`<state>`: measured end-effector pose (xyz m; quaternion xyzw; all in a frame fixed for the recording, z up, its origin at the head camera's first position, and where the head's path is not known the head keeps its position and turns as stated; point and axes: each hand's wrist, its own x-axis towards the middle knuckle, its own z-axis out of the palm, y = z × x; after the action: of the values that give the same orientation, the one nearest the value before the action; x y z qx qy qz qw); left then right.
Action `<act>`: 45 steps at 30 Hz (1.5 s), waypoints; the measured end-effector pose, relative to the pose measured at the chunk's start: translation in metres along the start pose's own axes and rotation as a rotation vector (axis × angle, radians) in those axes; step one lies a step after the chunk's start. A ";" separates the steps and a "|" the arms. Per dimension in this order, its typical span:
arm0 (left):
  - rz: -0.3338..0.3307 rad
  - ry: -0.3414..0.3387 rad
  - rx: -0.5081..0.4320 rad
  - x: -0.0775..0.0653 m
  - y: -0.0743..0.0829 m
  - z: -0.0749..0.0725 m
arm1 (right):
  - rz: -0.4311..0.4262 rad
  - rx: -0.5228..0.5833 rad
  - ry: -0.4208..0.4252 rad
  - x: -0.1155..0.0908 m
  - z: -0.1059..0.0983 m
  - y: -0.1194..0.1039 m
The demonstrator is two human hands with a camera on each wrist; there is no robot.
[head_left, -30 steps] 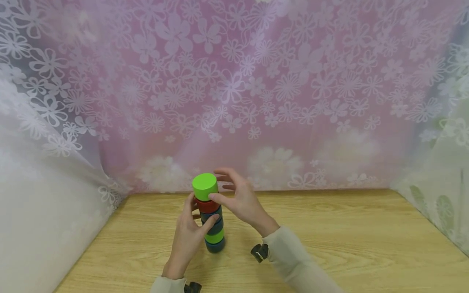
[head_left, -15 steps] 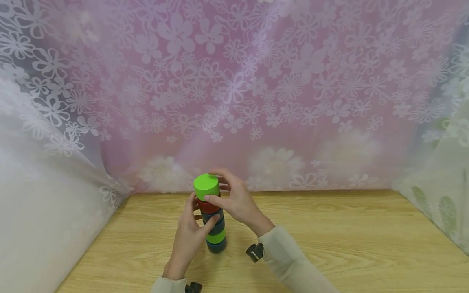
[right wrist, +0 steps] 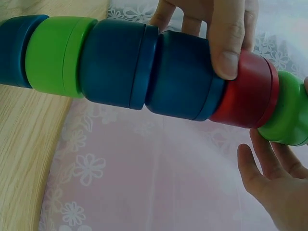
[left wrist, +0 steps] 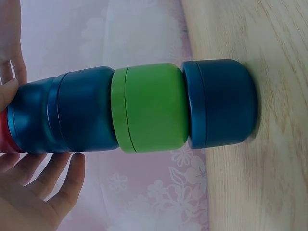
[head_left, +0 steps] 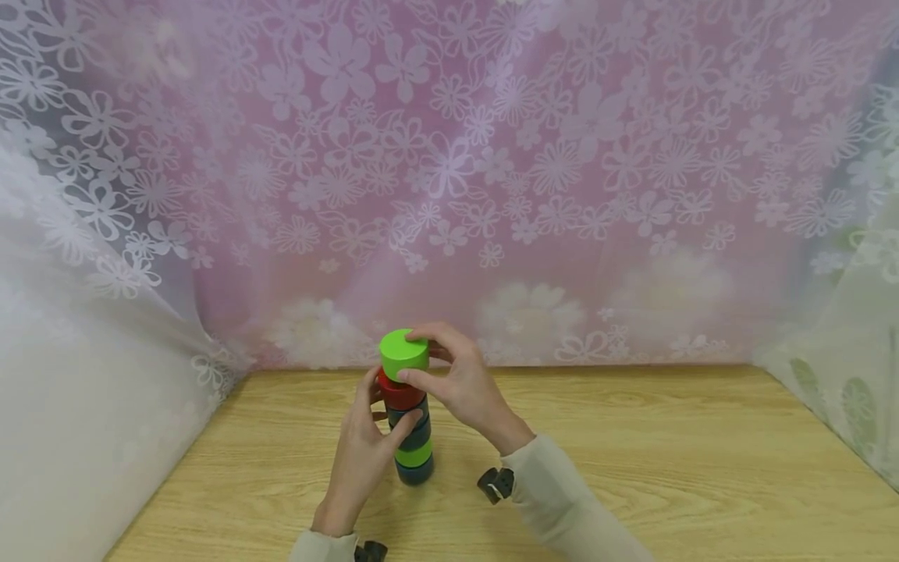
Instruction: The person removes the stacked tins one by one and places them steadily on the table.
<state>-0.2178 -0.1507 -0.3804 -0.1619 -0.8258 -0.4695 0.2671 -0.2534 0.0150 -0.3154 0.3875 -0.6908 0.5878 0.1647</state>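
Lower centre of frame, five canisters (head_left: 418,438) stood stacked on the worktop (head_left: 597,453), left hand (head_left: 364,439) gripping them; right hand (head_left: 461,382) pinched the green sixth canister (head_left: 403,357), seemingly unseated

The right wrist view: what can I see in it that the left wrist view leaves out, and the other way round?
Only the right wrist view shows the top green cylinder, with the right hand at it, and most of the red cylinder; the left catches just a red sliver.

Only the left wrist view shows the base of the bottom blue cylinder on the table.

Both share the lower green cylinder, the two blue ones above, the left hand round the stack, and the flowered cloth.
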 end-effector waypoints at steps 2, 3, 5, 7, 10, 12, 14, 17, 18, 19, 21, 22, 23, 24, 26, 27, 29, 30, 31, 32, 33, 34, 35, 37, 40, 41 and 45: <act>0.002 0.006 -0.006 0.000 0.000 0.001 | -0.003 0.001 0.007 -0.001 -0.002 -0.001; 0.005 0.008 -0.008 0.000 0.000 0.001 | -0.005 0.001 0.010 -0.001 -0.002 0.000; 0.013 0.010 -0.006 0.000 0.000 0.002 | -0.002 0.001 0.016 -0.003 -0.004 0.000; 0.012 0.012 -0.002 0.000 0.000 0.002 | 0.000 0.001 0.023 -0.004 -0.006 0.001; 0.005 0.011 0.004 -0.001 0.000 0.002 | 0.006 0.008 0.032 -0.006 -0.010 0.003; 0.001 0.010 0.003 -0.001 0.001 0.001 | 0.009 0.010 0.041 -0.007 -0.013 0.003; 0.006 0.011 0.006 -0.001 0.001 0.001 | 0.017 0.015 0.048 -0.007 -0.015 0.003; 0.014 0.014 0.009 -0.001 0.000 0.001 | 0.028 0.012 0.054 -0.008 -0.019 0.003; 0.014 0.015 0.008 -0.001 0.000 0.001 | 0.031 0.010 0.055 -0.009 -0.021 0.003; 0.014 0.017 0.009 -0.001 0.000 0.001 | 0.033 0.008 0.055 -0.010 -0.022 0.004; 0.010 0.018 0.007 -0.001 0.000 0.001 | 0.033 -0.009 0.056 -0.011 -0.024 0.005; 0.010 0.019 0.008 -0.001 0.000 0.001 | 0.031 -0.016 0.058 -0.012 -0.026 0.006; 0.008 0.019 0.006 -0.001 0.000 0.001 | 0.028 -0.024 0.059 -0.013 -0.027 0.007; 0.008 0.019 0.007 -0.001 0.000 0.001 | 0.024 -0.032 0.061 -0.014 -0.028 0.008; 0.008 0.020 0.011 -0.001 0.000 0.001 | 0.017 -0.049 0.064 -0.015 -0.030 0.010; 0.008 0.021 0.013 -0.001 0.000 0.002 | 0.014 -0.053 0.065 -0.016 -0.031 0.010; 0.007 0.024 0.019 -0.001 -0.001 0.002 | 0.007 -0.064 0.067 -0.017 -0.033 0.012; 0.007 0.024 0.022 -0.001 -0.001 0.002 | 0.004 -0.069 0.068 -0.017 -0.033 0.013; 0.005 0.024 0.024 -0.001 -0.001 0.002 | 0.001 -0.076 0.068 -0.018 -0.034 0.013; 0.005 0.025 0.025 -0.001 -0.002 0.001 | -0.001 -0.084 0.069 -0.019 -0.034 0.013; 0.006 0.026 0.028 -0.001 -0.002 0.001 | -0.005 -0.092 0.070 -0.020 -0.035 0.014; 0.008 0.027 0.031 0.000 -0.002 0.001 | -0.009 -0.101 0.070 -0.021 -0.036 0.014; 0.010 0.027 0.029 0.000 -0.002 0.001 | -0.013 -0.107 0.070 -0.022 -0.036 0.014; 0.015 0.029 0.030 0.000 -0.002 0.001 | -0.016 -0.122 0.068 -0.023 -0.038 0.015; 0.019 0.031 0.028 0.000 -0.002 0.002 | -0.017 -0.138 0.065 -0.026 -0.041 0.016; 0.019 0.032 0.026 0.000 -0.002 0.002 | -0.017 -0.143 0.065 -0.027 -0.042 0.016; 0.013 0.033 0.026 0.000 -0.002 0.002 | -0.014 -0.174 0.068 -0.031 -0.044 0.016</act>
<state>-0.2192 -0.1502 -0.3828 -0.1560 -0.8263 -0.4597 0.2855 -0.2555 0.0675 -0.3365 0.3564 -0.7305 0.5373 0.2251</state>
